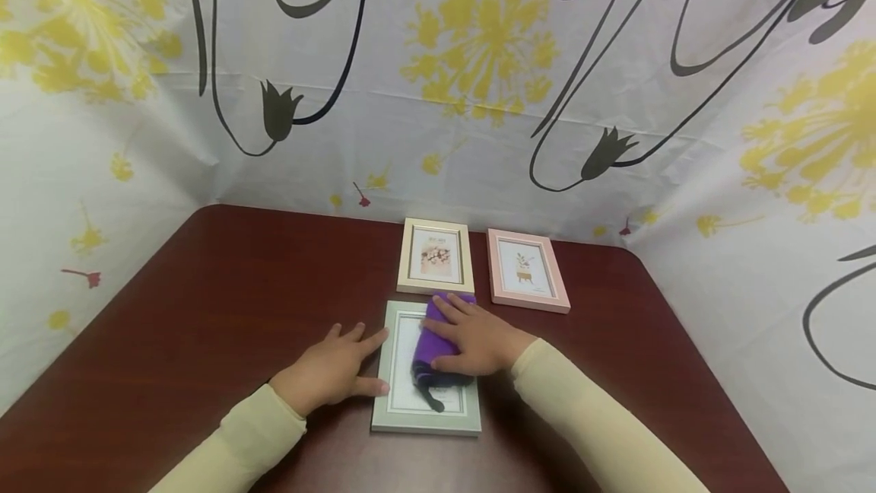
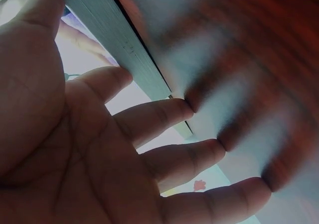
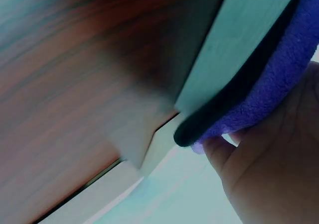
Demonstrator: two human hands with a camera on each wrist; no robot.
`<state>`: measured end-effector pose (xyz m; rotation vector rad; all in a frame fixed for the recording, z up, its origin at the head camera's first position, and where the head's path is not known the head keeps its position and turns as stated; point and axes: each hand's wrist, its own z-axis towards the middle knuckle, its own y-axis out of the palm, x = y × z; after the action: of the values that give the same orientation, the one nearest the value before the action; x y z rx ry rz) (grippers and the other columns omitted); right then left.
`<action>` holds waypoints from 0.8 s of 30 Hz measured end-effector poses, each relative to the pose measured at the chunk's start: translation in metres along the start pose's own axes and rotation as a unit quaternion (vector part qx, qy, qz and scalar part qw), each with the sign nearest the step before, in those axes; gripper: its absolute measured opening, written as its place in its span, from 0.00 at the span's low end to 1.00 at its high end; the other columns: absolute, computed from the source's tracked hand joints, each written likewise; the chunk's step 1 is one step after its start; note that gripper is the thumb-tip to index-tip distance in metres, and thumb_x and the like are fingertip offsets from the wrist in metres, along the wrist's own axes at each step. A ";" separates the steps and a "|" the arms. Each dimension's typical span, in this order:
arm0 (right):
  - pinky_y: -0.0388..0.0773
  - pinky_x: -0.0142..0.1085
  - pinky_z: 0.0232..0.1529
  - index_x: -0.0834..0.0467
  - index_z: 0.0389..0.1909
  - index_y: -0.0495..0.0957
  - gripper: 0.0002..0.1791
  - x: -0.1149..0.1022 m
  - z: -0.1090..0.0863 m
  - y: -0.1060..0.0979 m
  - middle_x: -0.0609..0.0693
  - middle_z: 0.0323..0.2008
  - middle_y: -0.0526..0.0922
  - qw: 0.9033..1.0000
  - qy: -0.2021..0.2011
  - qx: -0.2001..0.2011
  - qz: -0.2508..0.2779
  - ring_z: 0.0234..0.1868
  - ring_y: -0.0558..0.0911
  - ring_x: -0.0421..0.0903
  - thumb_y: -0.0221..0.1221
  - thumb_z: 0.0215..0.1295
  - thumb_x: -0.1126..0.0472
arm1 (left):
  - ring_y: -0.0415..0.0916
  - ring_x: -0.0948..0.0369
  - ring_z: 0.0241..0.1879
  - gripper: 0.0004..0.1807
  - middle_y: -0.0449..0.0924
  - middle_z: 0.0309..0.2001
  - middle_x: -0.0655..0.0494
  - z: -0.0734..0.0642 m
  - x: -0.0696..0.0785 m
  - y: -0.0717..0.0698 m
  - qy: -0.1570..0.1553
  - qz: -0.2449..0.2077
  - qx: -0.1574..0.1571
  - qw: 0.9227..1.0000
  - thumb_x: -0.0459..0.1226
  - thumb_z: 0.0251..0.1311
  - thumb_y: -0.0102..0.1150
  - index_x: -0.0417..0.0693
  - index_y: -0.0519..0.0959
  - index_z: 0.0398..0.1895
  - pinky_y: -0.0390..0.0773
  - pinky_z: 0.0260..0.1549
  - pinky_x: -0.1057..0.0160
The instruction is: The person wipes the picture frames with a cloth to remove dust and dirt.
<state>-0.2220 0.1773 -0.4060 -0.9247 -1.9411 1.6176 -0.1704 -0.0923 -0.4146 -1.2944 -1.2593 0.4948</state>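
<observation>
A pale green picture frame (image 1: 426, 423) lies face up on the dark red table. Across its right half is a folded purple cloth (image 1: 431, 348) with a black edge and a short black strap. My right hand (image 1: 482, 339) rests on the cloth from the right, fingers spread and extended over it. The purple pile and black border of the cloth (image 3: 264, 94) show beside the palm in the right wrist view. At the left border of the frame, the thumb and index finger of my left hand (image 1: 328, 367) touch it. Its other fingers (image 2: 189, 159) extend over the tabletop.
Behind the green frame lie a cream picture frame (image 1: 404, 261) and, to its right, a pink picture frame (image 1: 560, 291). The glossy table (image 1: 205, 310) ends at a white curtain (image 1: 383, 128) with yellow and grey flower prints at the back and sides.
</observation>
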 end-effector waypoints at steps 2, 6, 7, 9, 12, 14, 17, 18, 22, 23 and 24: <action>0.54 0.55 0.71 0.45 0.77 0.59 0.41 0.003 -0.005 0.001 0.56 0.78 0.48 1.000 -0.001 0.008 0.010 0.77 0.45 0.59 0.48 0.67 0.30 | 0.54 0.25 0.67 0.47 0.60 0.71 0.31 0.000 0.000 0.000 -0.002 -0.002 0.000 1.000 0.61 0.54 0.66 0.55 0.64 0.75 0.64 0.58 0.31; 0.54 0.56 0.71 0.45 0.77 0.59 0.41 0.005 -0.009 0.002 0.56 0.78 0.47 1.000 -0.002 0.012 0.021 0.77 0.45 0.59 0.47 0.68 0.31 | 0.53 0.25 0.67 0.47 0.60 0.71 0.31 -0.001 0.001 -0.001 0.000 -0.006 -0.001 1.000 0.60 0.54 0.66 0.55 0.63 0.75 0.64 0.58 0.31; 0.54 0.56 0.71 0.45 0.77 0.59 0.41 0.005 -0.008 0.002 0.56 0.78 0.47 1.000 -0.003 0.014 0.021 0.77 0.44 0.59 0.47 0.68 0.31 | 0.53 0.25 0.67 0.47 0.59 0.71 0.31 -0.001 0.001 -0.002 0.001 -0.006 -0.001 1.000 0.60 0.54 0.66 0.55 0.63 0.75 0.64 0.59 0.31; 0.53 0.56 0.71 0.45 0.77 0.59 0.41 0.002 -0.005 0.002 0.56 0.78 0.47 1.000 -0.004 0.015 0.016 0.77 0.44 0.59 0.47 0.68 0.31 | 0.53 0.25 0.66 0.47 0.60 0.70 0.30 -0.002 0.002 -0.003 0.003 -0.005 -0.002 1.000 0.60 0.54 0.66 0.54 0.64 0.75 0.64 0.58 0.31; 0.51 0.55 0.72 0.45 0.77 0.58 0.40 -0.003 0.001 0.001 0.55 0.78 0.47 1.000 -0.005 0.009 0.005 0.78 0.44 0.58 0.47 0.68 0.31 | 0.53 0.25 0.66 0.47 0.60 0.70 0.30 -0.001 0.002 -0.003 0.008 -0.004 -0.002 1.000 0.60 0.55 0.66 0.53 0.64 0.75 0.64 0.58 0.31; 0.50 0.55 0.72 0.44 0.77 0.57 0.41 -0.007 0.007 0.000 0.54 0.78 0.46 1.000 -0.008 0.004 0.003 0.78 0.43 0.58 0.47 0.68 0.31 | 0.53 0.24 0.66 0.46 0.59 0.70 0.29 0.000 0.001 -0.003 0.009 -0.003 -0.002 1.000 0.60 0.55 0.66 0.53 0.64 0.75 0.64 0.58 0.30; 0.49 0.56 0.72 0.43 0.78 0.55 0.41 -0.014 0.016 0.000 0.53 0.79 0.45 1.000 -0.009 -0.005 0.005 0.78 0.42 0.56 0.47 0.67 0.31 | 0.53 0.25 0.66 0.46 0.59 0.70 0.29 0.000 0.001 -0.002 0.010 -0.003 -0.004 1.000 0.61 0.55 0.65 0.53 0.64 0.75 0.63 0.58 0.31; 0.49 0.56 0.72 0.43 0.78 0.54 0.42 -0.016 0.019 0.000 0.52 0.79 0.44 1.000 -0.008 -0.008 0.006 0.78 0.41 0.55 0.47 0.67 0.30 | 0.53 0.25 0.67 0.46 0.59 0.70 0.29 0.001 0.001 -0.001 0.010 -0.003 -0.005 1.000 0.61 0.55 0.65 0.53 0.64 0.75 0.63 0.59 0.31; 0.48 0.54 0.73 0.42 0.79 0.51 0.43 -0.020 0.025 0.000 0.49 0.79 0.42 1.000 -0.004 -0.013 -0.003 0.78 0.39 0.53 0.46 0.67 0.30 | 0.53 0.26 0.67 0.46 0.60 0.70 0.30 0.000 0.001 -0.002 0.006 -0.002 -0.006 1.000 0.61 0.55 0.65 0.54 0.64 0.75 0.64 0.58 0.30; 0.48 0.54 0.73 0.42 0.79 0.50 0.43 -0.020 0.025 0.001 0.49 0.79 0.42 1.000 -0.003 -0.012 -0.007 0.78 0.39 0.53 0.45 0.67 0.30 | 0.54 0.26 0.67 0.46 0.60 0.70 0.30 0.000 0.001 -0.002 0.005 -0.001 -0.005 1.000 0.61 0.55 0.65 0.54 0.64 0.75 0.64 0.58 0.30; 0.48 0.54 0.73 0.42 0.79 0.51 0.43 -0.020 0.024 0.001 0.50 0.79 0.42 1.000 -0.004 -0.008 -0.008 0.78 0.39 0.53 0.45 0.67 0.30 | 0.54 0.26 0.67 0.46 0.60 0.70 0.30 0.000 0.001 -0.002 0.003 0.000 -0.004 1.000 0.61 0.55 0.65 0.55 0.64 0.75 0.64 0.58 0.30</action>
<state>-0.2254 0.1464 -0.4106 -0.9087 -1.9654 1.6018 -0.1708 -0.0917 -0.4126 -1.3024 -1.2571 0.4860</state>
